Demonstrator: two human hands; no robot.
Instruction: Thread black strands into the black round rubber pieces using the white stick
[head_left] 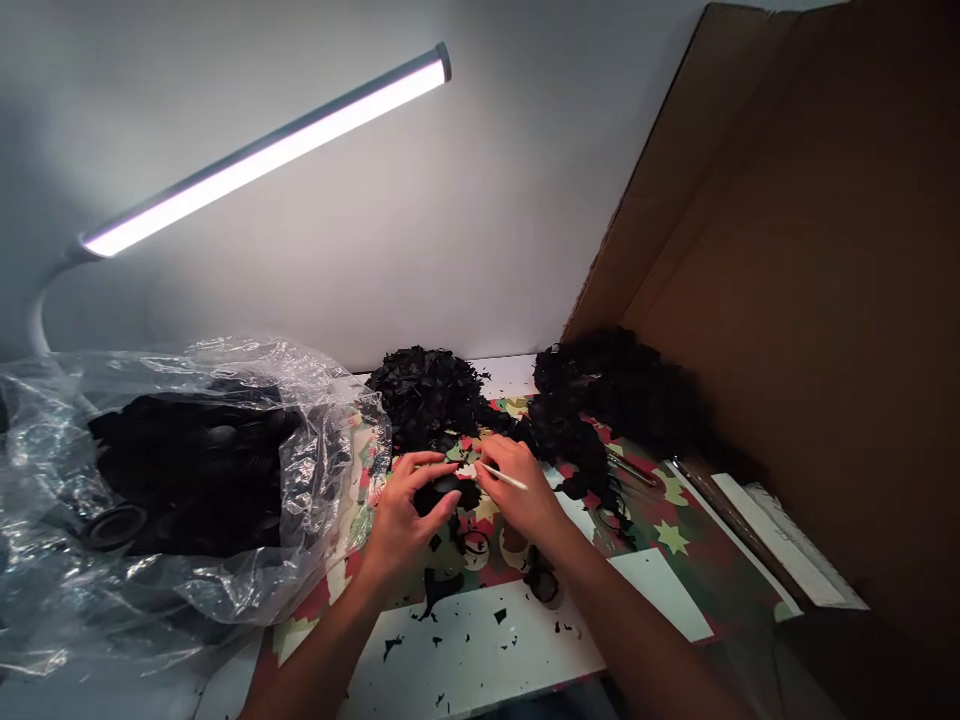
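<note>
My right hand (517, 485) is closed around a slim white pen-like tool (504, 476), whose tip is hidden by my fingers. My left hand (409, 505) lies just beside it, thumb and fingers spread apart. Between that thumb and forefinger is a dark, rounded black piece (444, 490); I cannot tell whether the fingers touch it. Small black scraps and a black ring-shaped piece (541, 582) lie nearer to me. Just beyond both hands rises a heap of black scraps (427, 395).
To the left, a clear plastic bag (322, 500) holds many black parts (187, 470). A second black pile (615, 390) sits by the cardboard wall (810, 250). A lit lamp (270, 155) hangs above. The patterned mat (671, 540) carries white sheets and a thin metallic tool (634, 470).
</note>
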